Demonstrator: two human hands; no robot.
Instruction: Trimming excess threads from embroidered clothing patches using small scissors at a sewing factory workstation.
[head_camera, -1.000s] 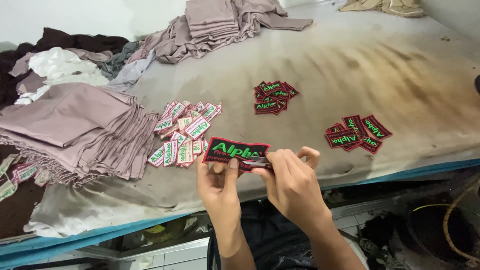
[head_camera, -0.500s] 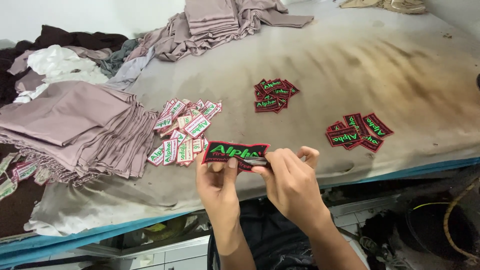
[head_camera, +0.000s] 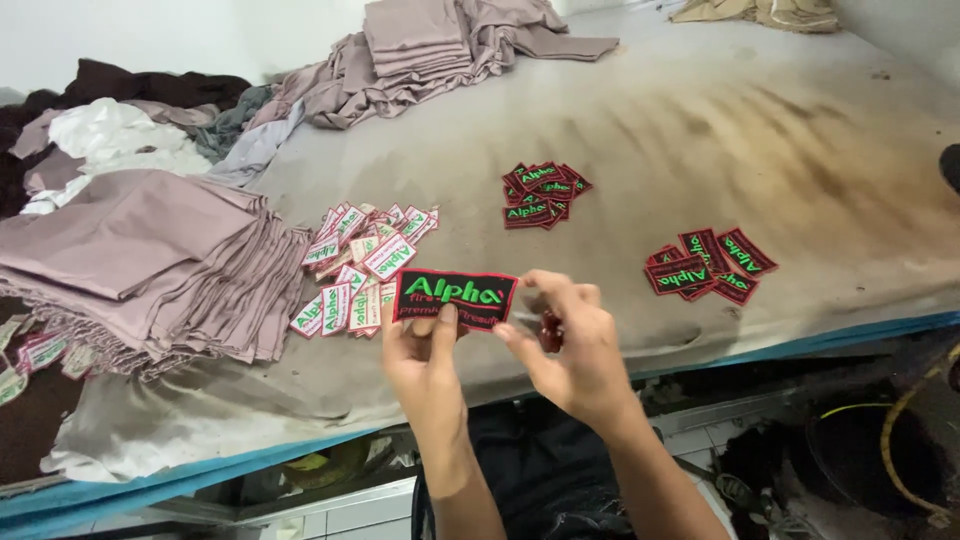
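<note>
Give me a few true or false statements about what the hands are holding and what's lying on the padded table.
1. Both hands hold one black patch with a red border. True.
2. The left hand is empty. False: its thumb presses the patch's lower edge.
3. Two piles of black patches lie on the padded table. True.
4. The folded mauve fabric lies right of the hands. False: it lies to their left.
5. The right hand pinches the patch's right end. True.

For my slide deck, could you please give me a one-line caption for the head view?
Both hands, left hand and right hand, hold a black embroidered patch above a stained table.
</note>
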